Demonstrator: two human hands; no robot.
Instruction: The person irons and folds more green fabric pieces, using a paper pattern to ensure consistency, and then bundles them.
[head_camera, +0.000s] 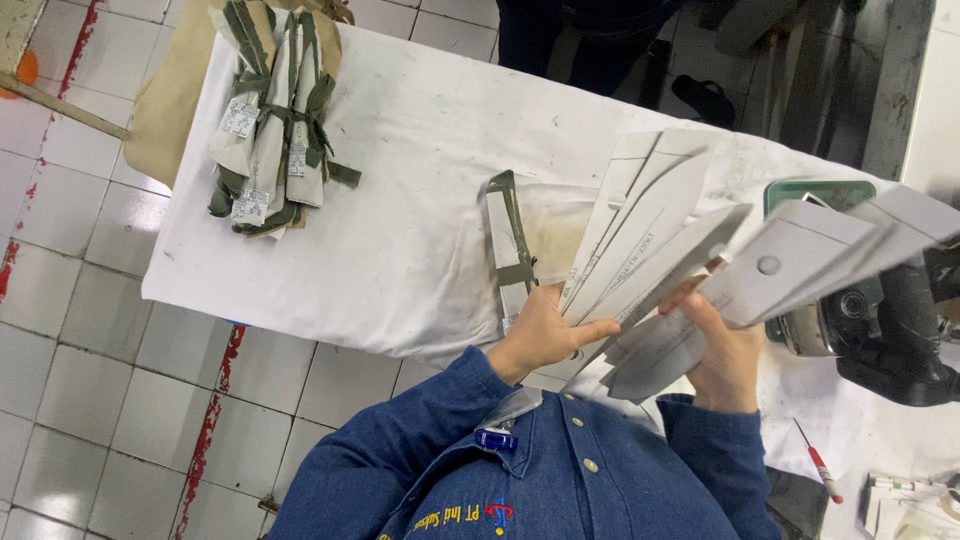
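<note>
White cloth covers the table (400, 200), which stands on a pale tiled floor (90, 330); its near edge runs just in front of the person's blue shirt (560, 480). Both hands are closed on a fanned stack of grey card patterns (660, 250), held above the table's right part: the left hand (545, 335) grips the lower ends, the right hand (720, 350) pinches further cards that spread rightward over an iron (860, 300). A folded strip with green tape (510, 245) lies just beside the left hand. Tied bundles (270, 110) sit at the far left corner, with bare cloth between.
</note>
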